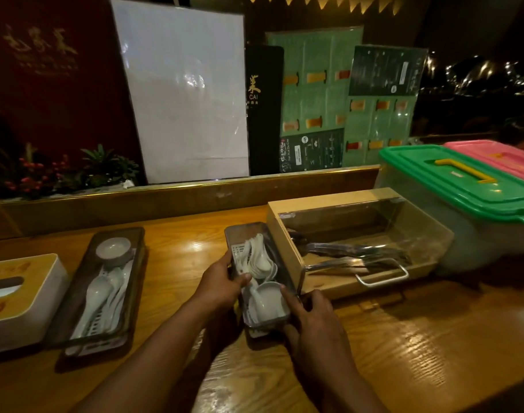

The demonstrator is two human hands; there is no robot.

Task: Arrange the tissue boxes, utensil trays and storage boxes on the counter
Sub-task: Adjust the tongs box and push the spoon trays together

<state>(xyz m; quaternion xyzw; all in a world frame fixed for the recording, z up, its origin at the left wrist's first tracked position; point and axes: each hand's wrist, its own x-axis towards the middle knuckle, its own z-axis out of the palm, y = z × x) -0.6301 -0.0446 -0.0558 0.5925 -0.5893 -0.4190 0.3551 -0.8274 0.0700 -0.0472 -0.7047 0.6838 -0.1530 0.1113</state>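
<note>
You had both hands, left hand (222,286) and right hand (311,320), closed in a grip on the middle utensil tray (259,278) on the desk (404,353), beside the wooden cutlery box (353,242); next, I judge, square it up.

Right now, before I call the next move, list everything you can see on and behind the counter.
Tissue box: 1, white with wood-tone top, far left of the counter.
Left utensil tray: 1, dark, white spoons and a small bowl inside.
Centre utensil tray: 1, metal, white spoons and small dishes, held by both hands.
Cutlery box: 1, wood with clear lid, metal cutlery inside, right of the centre tray.
Green-lidded storage box: 1, far right.
Pink-lidded storage box: 1, behind the green one.
Menus and boards: several, leaning behind the ledge.
Plant: 1, red berries, back left.
Left hand: on the tray's left edge.
Right hand: at its near right corner.
</note>
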